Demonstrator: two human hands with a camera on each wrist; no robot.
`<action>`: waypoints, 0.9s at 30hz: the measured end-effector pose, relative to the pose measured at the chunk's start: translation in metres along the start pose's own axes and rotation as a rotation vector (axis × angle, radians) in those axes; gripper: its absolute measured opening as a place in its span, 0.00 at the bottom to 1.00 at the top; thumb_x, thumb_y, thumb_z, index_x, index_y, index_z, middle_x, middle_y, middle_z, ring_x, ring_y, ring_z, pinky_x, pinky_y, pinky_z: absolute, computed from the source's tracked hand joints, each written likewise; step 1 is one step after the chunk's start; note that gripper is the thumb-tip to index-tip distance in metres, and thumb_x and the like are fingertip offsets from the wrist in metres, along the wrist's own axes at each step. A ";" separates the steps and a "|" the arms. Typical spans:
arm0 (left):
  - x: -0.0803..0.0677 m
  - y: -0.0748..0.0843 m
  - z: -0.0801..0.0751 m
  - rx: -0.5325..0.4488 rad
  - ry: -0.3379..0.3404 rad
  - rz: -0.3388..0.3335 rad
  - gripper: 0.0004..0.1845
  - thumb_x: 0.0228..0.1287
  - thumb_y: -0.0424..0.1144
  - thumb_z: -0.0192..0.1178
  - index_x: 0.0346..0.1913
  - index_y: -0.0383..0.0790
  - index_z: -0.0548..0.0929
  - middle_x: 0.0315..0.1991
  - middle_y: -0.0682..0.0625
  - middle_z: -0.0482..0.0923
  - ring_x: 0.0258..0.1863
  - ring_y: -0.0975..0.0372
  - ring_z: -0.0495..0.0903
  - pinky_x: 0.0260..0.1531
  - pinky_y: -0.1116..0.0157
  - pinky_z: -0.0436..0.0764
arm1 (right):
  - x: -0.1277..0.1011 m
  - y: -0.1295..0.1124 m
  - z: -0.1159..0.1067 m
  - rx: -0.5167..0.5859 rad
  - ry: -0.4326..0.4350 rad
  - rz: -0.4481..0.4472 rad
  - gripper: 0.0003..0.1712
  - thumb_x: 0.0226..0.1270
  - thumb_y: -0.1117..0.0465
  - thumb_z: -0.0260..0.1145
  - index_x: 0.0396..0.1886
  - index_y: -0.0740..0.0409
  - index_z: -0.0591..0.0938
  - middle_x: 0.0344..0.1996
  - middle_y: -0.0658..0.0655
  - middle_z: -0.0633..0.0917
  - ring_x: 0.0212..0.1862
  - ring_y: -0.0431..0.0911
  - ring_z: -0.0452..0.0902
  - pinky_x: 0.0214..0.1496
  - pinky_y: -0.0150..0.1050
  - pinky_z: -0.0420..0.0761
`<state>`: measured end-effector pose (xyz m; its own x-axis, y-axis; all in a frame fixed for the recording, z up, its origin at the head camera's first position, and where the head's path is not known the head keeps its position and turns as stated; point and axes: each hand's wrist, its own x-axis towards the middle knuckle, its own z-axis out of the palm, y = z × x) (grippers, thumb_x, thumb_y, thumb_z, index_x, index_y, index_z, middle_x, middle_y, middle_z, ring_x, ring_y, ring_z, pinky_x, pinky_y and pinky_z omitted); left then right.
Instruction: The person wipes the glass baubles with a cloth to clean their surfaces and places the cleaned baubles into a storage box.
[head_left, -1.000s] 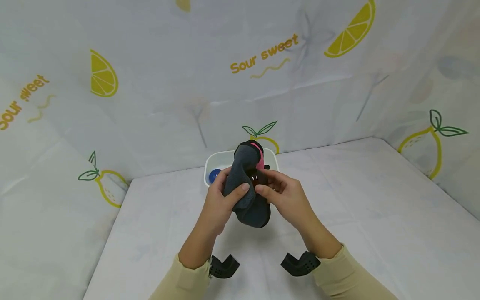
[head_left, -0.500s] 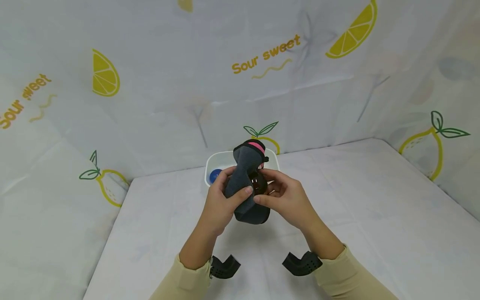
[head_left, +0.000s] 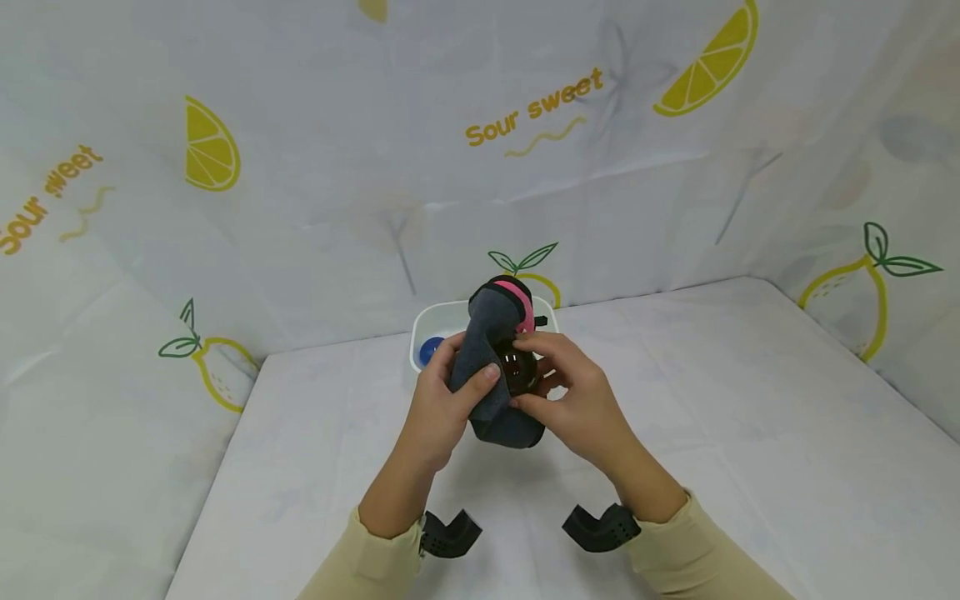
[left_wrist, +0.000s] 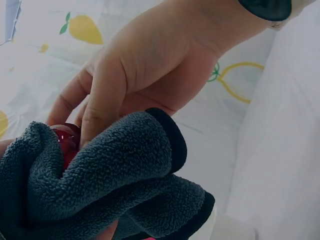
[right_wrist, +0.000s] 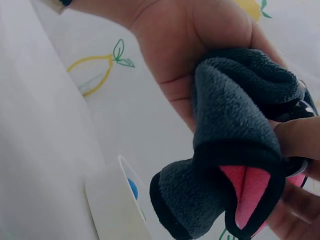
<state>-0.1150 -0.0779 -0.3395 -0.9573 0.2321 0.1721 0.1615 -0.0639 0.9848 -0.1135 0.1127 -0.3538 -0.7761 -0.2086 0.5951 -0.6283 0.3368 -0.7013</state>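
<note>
My left hand (head_left: 450, 396) grips a dark grey fleecy cloth (head_left: 487, 333) with black edging and a pink underside, its thumb pressed on the front. The cloth is bunched and folded, held up over the table. Against its right side sits a glossy dark red-brown ball (head_left: 519, 371), which my right hand (head_left: 573, 383) holds between thumb and fingers. In the left wrist view the ball (left_wrist: 67, 142) shows red between the folds and the right fingers. From the right wrist, the pink lining (right_wrist: 245, 190) shows inside a fold, and the ball is mostly hidden.
Behind the hands stands a white plastic tub (head_left: 442, 315), partly covered by the cloth, with a blue ball (head_left: 430, 350) at its left. A white cloth (head_left: 735, 400) covers the table, and a lemon-printed sheet (head_left: 322, 167) hangs behind it.
The right fingers have shifted around the ball and spread slightly, and more of the ball shows beside the cloth. The cloth's top has tilted a little; the left hand has barely moved.
</note>
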 end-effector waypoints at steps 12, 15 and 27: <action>-0.001 -0.001 0.000 0.017 0.012 0.011 0.30 0.65 0.42 0.66 0.68 0.43 0.68 0.59 0.41 0.75 0.57 0.53 0.77 0.56 0.54 0.80 | 0.000 0.002 0.002 -0.062 0.004 -0.107 0.38 0.45 0.77 0.77 0.59 0.57 0.77 0.57 0.55 0.79 0.35 0.42 0.76 0.34 0.34 0.83; -0.001 -0.001 0.000 0.026 0.030 0.018 0.29 0.64 0.41 0.66 0.67 0.43 0.70 0.57 0.40 0.76 0.54 0.53 0.78 0.54 0.54 0.82 | 0.000 0.001 0.001 -0.006 -0.033 -0.068 0.40 0.47 0.77 0.75 0.62 0.55 0.76 0.57 0.54 0.78 0.33 0.41 0.77 0.36 0.35 0.84; 0.000 0.001 0.001 0.035 0.122 0.054 0.22 0.64 0.32 0.64 0.61 0.38 0.76 0.55 0.41 0.78 0.52 0.53 0.79 0.52 0.54 0.82 | 0.001 -0.005 -0.002 0.098 -0.080 0.046 0.39 0.50 0.74 0.76 0.64 0.52 0.76 0.57 0.51 0.77 0.34 0.42 0.80 0.39 0.38 0.86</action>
<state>-0.1144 -0.0769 -0.3386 -0.9686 0.1094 0.2231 0.2202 -0.0386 0.9747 -0.1112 0.1129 -0.3494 -0.8033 -0.2691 0.5313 -0.5916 0.2570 -0.7642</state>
